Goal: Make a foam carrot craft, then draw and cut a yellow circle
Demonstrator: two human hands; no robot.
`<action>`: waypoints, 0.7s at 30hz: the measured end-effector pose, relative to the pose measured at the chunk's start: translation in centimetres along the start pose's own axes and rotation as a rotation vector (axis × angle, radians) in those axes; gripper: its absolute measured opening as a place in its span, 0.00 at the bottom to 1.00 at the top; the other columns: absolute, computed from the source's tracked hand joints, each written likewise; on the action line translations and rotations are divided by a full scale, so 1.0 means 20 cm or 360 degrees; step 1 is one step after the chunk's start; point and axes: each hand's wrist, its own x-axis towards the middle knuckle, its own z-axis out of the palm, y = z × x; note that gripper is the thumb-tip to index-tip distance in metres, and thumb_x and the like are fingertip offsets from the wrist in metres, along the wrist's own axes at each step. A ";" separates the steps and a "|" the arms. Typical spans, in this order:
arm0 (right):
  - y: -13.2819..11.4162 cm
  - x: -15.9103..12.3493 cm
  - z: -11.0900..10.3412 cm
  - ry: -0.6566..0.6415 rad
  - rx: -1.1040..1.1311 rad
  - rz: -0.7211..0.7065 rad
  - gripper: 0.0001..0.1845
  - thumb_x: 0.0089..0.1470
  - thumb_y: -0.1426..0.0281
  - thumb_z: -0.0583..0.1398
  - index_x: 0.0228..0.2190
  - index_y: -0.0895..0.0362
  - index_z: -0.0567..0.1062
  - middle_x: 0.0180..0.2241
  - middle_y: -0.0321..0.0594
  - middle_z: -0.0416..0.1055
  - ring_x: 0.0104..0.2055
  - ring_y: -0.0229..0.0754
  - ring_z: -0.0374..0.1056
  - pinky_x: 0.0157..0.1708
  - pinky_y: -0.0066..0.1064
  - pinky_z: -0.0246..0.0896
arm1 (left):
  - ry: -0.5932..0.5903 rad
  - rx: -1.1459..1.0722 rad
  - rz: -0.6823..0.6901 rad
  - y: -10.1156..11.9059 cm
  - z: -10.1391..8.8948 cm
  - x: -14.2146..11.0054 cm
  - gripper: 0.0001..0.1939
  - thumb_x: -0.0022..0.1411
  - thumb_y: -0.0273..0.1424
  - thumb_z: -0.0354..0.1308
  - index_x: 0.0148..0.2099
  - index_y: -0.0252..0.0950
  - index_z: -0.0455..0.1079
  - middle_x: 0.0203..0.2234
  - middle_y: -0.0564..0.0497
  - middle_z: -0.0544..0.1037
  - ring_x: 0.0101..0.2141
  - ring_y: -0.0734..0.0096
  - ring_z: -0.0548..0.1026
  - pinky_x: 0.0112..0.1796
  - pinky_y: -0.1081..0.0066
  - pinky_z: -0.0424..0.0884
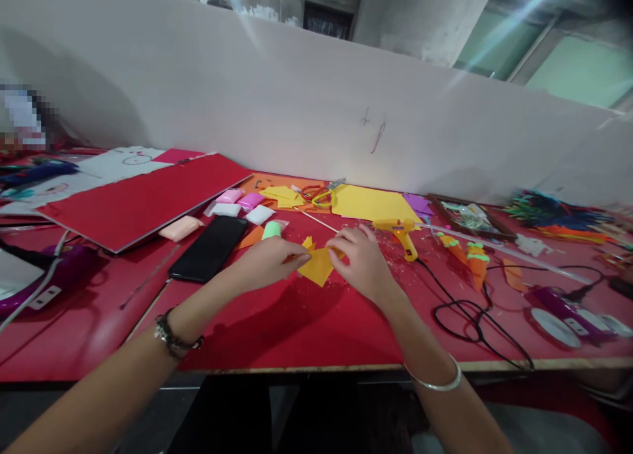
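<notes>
In the middle of the frame, a folded piece of bright yellow paper (317,271) is held just above the red-topped table (297,339). The left hand (273,261) has a narrow grip on its left edge, thumb and fingers pinched together; the right hand (364,261) pinches its right edge just as narrowly. The fingers hide both side ends of the sheet, and its folds are too small to make out. One pointed corner aims at the bottom of the frame, a smaller tip at the top; with the ends covered, I cannot tell which way its long axis runs. The left hand partly covers a pale green cylindrical packet (271,230) behind it, and the right hand overlaps the end of a thin white stick (316,219). Right of centre lies a yellow plastic glue gun (403,233). A purple power strip (64,279) is cut off at the left edge, and a pixelated patch blots out the upper left.
</notes>
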 end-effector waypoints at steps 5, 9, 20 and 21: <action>-0.04 0.07 0.09 -0.0111 -0.0185 -0.0306 0.09 0.50 0.73 0.51 0.26 0.57 0.70 0.26 0.36 0.69 0.30 0.36 0.62 0.48 0.36 0.45 | 0.0143 0.0132 0.0021 -0.07 0.08 0.02 0.17 0.60 0.35 0.44 0.23 0.33 0.64 0.15 0.52 0.67 0.18 0.78 0.60 0.21 0.76 0.49; -0.01 0.08 0.16 -0.0132 -0.0070 -0.0220 0.08 0.47 0.73 0.51 0.21 0.57 0.68 0.20 0.33 0.67 0.24 0.34 0.59 0.38 0.29 0.51 | -0.0021 -0.0168 0.0027 -0.09 0.09 0.03 0.18 0.60 0.34 0.44 0.23 0.32 0.65 0.15 0.51 0.70 0.18 0.77 0.65 0.21 0.77 0.54; 0.20 0.02 0.12 -0.0051 0.0117 0.0059 0.07 0.45 0.75 0.51 0.19 0.57 0.65 0.18 0.31 0.60 0.21 0.32 0.53 0.27 0.26 0.47 | -0.0140 -0.0398 -0.0023 -0.16 0.02 0.01 0.20 0.61 0.37 0.43 0.22 0.32 0.66 0.18 0.50 0.74 0.18 0.77 0.68 0.23 0.78 0.61; 0.22 0.01 0.11 -0.0006 0.0175 0.0129 0.07 0.45 0.75 0.51 0.18 0.57 0.64 0.17 0.31 0.59 0.21 0.32 0.53 0.25 0.26 0.47 | -0.0143 -0.0453 -0.0034 -0.17 0.01 0.00 0.20 0.60 0.37 0.44 0.22 0.32 0.65 0.18 0.50 0.74 0.18 0.77 0.69 0.22 0.78 0.61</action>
